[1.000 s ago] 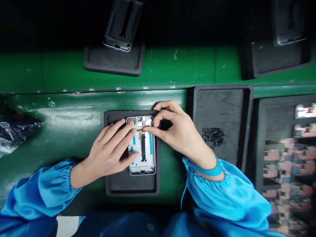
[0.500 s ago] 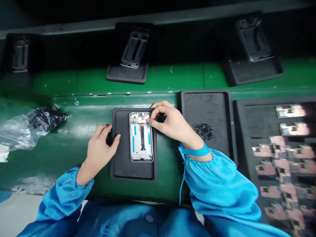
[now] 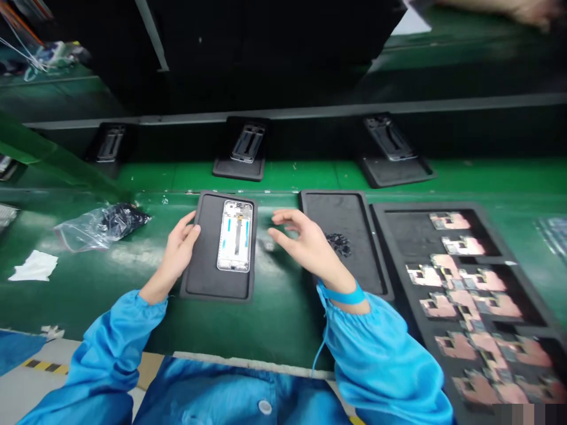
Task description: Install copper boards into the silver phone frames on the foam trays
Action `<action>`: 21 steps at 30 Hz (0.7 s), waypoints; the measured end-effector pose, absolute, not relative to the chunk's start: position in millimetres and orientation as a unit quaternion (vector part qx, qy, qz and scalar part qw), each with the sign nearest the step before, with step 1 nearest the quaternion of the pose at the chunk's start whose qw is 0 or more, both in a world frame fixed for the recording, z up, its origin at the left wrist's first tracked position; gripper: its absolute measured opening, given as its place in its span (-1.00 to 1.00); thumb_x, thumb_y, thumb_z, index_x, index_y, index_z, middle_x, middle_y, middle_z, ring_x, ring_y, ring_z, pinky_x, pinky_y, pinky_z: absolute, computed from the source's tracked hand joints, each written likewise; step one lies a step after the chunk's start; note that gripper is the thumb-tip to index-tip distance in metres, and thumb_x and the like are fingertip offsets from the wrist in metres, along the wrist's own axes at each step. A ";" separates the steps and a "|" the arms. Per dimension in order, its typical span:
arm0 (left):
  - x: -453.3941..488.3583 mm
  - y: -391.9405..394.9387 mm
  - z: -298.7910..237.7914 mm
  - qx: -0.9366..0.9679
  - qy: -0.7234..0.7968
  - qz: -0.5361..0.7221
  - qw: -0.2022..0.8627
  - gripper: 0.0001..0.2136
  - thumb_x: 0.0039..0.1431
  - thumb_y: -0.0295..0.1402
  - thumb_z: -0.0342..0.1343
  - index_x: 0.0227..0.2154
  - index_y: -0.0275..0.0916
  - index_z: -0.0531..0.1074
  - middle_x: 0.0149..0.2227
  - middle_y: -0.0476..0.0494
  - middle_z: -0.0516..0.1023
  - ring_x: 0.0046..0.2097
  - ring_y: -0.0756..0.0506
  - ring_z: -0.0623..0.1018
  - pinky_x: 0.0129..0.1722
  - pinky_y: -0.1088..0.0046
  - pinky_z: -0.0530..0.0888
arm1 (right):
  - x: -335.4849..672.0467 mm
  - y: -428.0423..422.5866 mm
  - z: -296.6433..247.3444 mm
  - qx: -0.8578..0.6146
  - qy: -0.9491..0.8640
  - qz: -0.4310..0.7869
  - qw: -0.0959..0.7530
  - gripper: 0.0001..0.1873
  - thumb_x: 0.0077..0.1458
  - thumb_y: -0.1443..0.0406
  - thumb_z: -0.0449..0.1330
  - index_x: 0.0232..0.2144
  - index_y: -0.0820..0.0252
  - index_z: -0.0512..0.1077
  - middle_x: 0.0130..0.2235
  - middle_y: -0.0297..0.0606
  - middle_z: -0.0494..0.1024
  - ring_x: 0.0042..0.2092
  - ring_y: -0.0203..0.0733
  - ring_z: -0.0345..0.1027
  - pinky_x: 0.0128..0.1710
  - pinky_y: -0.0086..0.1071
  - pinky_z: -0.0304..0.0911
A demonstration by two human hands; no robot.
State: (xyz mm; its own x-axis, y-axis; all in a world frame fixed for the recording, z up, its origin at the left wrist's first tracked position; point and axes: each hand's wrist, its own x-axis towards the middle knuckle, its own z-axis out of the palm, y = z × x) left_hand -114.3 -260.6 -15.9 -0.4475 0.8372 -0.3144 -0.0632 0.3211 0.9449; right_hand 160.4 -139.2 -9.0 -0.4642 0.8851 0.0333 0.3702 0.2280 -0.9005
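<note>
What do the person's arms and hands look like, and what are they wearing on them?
The left hand and right hand are both bare, with no gloves. Both arms wear loose, shiny, bright-blue cloth sleeves, gathered into ruffles at the cuffs. The right wrist has a flat blue band, and a thin blue string hangs by that cuff.

You find no text, label, brand or number legible anywhere in your view. The only sign you can make out is a yellow-and-black striped marking [image 3: 46, 366] on the floor [image 3: 26, 392], at your eight o'clock. Any print on the open phone [image 3: 233, 254], near centre toward nine o'clock, or on the circuit boards [image 3: 465, 304] at four o'clock, is too small to read.
</note>
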 end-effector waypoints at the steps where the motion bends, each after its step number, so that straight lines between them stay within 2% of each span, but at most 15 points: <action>1: -127.5 -252.7 -15.4 0.275 0.687 0.516 0.431 -0.31 0.24 -0.06 0.29 0.34 -0.26 0.31 -0.03 -0.26 0.69 -0.04 -0.24 0.68 -0.01 0.23 0.61 | 165.2 -144.6 -7.7 -0.429 -0.736 0.432 0.296 -0.72 0.16 0.14 0.32 -0.14 0.13 0.48 0.05 -0.06 0.62 0.01 -0.03 0.55 0.05 -0.03 0.44; 5: -189.3 -210.7 -6.4 0.253 0.700 0.538 0.394 -0.45 0.27 -0.22 0.29 0.27 -0.28 0.42 0.04 -0.27 0.68 -0.01 -0.20 0.67 0.03 0.28 0.58 | 183.5 -159.5 -12.2 -0.430 -0.757 0.382 0.311 -0.77 0.20 0.12 0.31 -0.17 0.10 0.52 0.03 -0.08 0.64 0.03 0.01 0.56 -0.03 -0.07 0.48; 10: -254.3 -165.0 3.0 0.260 0.708 0.527 0.392 -0.58 0.25 -0.36 0.32 0.15 -0.34 0.53 -0.01 -0.29 0.69 -0.09 -0.18 0.67 0.03 0.23 0.58 | 190.5 -159.3 -28.5 -0.428 -0.767 0.357 0.319 -0.77 0.24 0.10 0.27 -0.18 0.10 0.52 -0.03 -0.09 0.65 -0.02 0.02 0.58 -0.07 -0.07 0.48; 16: -298.3 -118.8 -9.1 0.261 0.756 0.522 0.297 -0.64 0.40 -0.21 0.20 0.15 -0.25 0.44 0.15 -0.27 0.51 0.08 -0.21 0.58 0.06 0.07 0.59 | 188.7 -158.9 -39.8 -0.416 -0.778 0.357 0.307 -0.81 0.25 0.13 0.24 -0.19 0.10 0.51 -0.06 -0.12 0.64 -0.04 -0.03 0.57 0.02 -0.13 0.46; 21: -304.5 -80.7 -21.0 0.282 0.795 0.482 0.238 -0.63 0.40 -0.20 0.20 0.16 -0.26 0.43 0.15 -0.27 0.50 0.07 -0.22 0.58 0.04 0.08 0.59 | 185.4 -162.8 -43.0 -0.416 -0.794 0.343 0.280 -0.86 0.26 0.20 0.22 -0.18 0.10 0.49 -0.08 -0.17 0.64 -0.02 -0.01 0.57 0.04 -0.12 0.45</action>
